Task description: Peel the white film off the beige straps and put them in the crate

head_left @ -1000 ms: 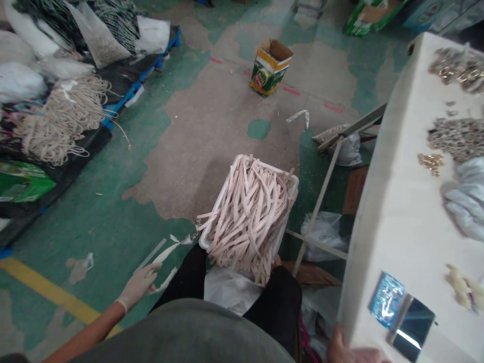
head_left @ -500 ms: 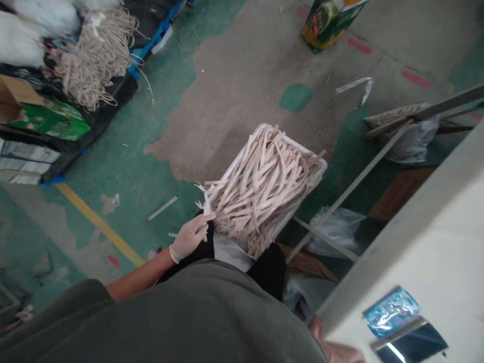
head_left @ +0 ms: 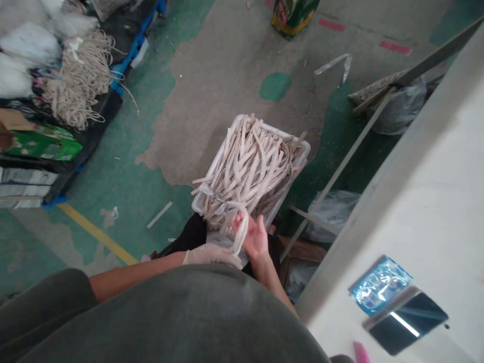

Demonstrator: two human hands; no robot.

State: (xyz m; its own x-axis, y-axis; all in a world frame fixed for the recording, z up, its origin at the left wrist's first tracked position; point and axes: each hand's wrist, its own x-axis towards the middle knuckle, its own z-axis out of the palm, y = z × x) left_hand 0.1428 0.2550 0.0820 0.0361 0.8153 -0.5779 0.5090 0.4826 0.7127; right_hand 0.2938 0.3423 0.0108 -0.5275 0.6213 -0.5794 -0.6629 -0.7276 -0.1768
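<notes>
A shallow white plastic basket (head_left: 307,151) heaped with flat beige strips (head_left: 253,166) sits at my knees. My left hand (head_left: 212,255), in a thin pale glove, is low against my shirt, its fingers closed at the lower end of a whitish, slightly see-through strip (head_left: 242,236). That strip curves up toward the near edge of the heap. My bare right hand (head_left: 256,238) is beside it, palm up, thumb held apart and fingers partly curled behind the strip. Whether the right fingers grip it is unclear.
A white table (head_left: 416,201) at the right carries a dark phone (head_left: 410,317) and a shiny blue packet (head_left: 380,285). Metal bars (head_left: 340,169) run below it. At the left, a black pallet with blue edges (head_left: 138,48) bears cord bundles (head_left: 81,75) and a green box (head_left: 47,143).
My right hand has come from the table edge to the near side of the basket. The left hand has drawn back from the basket's left corner toward my body, with the whitish strip.
</notes>
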